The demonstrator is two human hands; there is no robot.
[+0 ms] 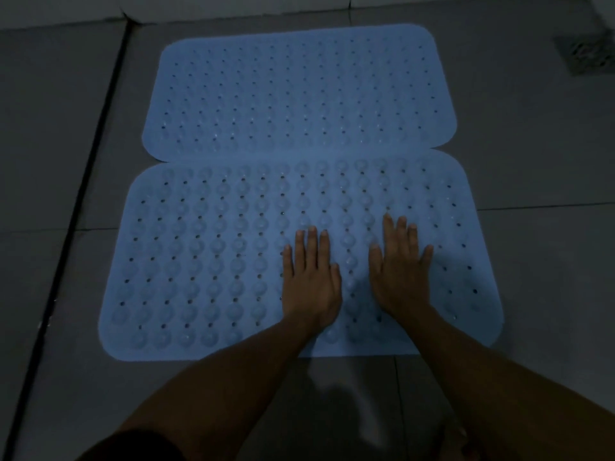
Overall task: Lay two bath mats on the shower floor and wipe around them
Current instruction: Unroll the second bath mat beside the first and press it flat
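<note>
Two blue bath mats (299, 94) (206, 261), two hands (311, 281) (401, 274), one floor drain (587, 54).

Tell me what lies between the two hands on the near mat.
Head view: only a bare strip of the near mat, its bumps and holes, lies between the left hand and right hand.

Under the flat left hand (311, 281) and right hand (401, 271), patches of the near mat (206, 261) are covered, bumps and holes unseen. Both forearms run off the bottom edge. Far right of the right hand, the floor drain (589, 54) is blurred and clipped by the frame; its grating can't be read.
</note>
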